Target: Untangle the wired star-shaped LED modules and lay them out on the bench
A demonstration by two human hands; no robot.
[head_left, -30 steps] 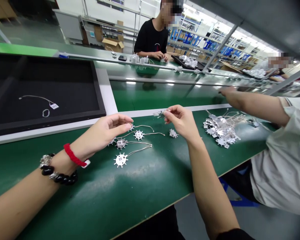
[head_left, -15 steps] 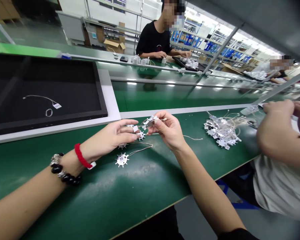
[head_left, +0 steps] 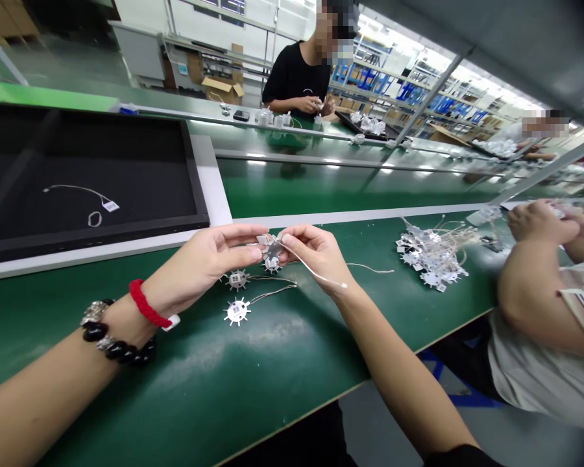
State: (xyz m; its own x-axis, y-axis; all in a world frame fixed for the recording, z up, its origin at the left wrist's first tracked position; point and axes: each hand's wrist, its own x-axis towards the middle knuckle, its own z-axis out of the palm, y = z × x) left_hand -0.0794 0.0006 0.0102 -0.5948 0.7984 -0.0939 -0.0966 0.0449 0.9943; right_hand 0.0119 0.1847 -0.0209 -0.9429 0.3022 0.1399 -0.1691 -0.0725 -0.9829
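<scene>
My right hand [head_left: 316, 256] pinches a small gear-shaped circuit board [head_left: 273, 250], seen tilted. From it a thin white cable [head_left: 316, 272] hangs over my fingers to the right. My left hand [head_left: 219, 253] comes up to the board's left side, thumb and fingers around a small white square piece [head_left: 263, 240]; whether it is joined to the board I cannot tell. Below the fingers, similar round boards with spiky edges lie on the green table: one just under the held board, another board [head_left: 237, 279], and a nearer board [head_left: 237, 312], with wires trailing right.
A pile of such boards [head_left: 431, 256] with wires lies to the right, near a co-worker's arm [head_left: 533, 272]. At the left stands a black tray [head_left: 170, 194] holding a tagged wire [head_left: 110, 206] and a small loop [head_left: 95, 219]. Across the line another person [head_left: 296, 74] handles white parts.
My hands have come together: the left moved slightly right and up, the right moved left and lower. The board turned, and its cable now hangs toward me over the right hand.
</scene>
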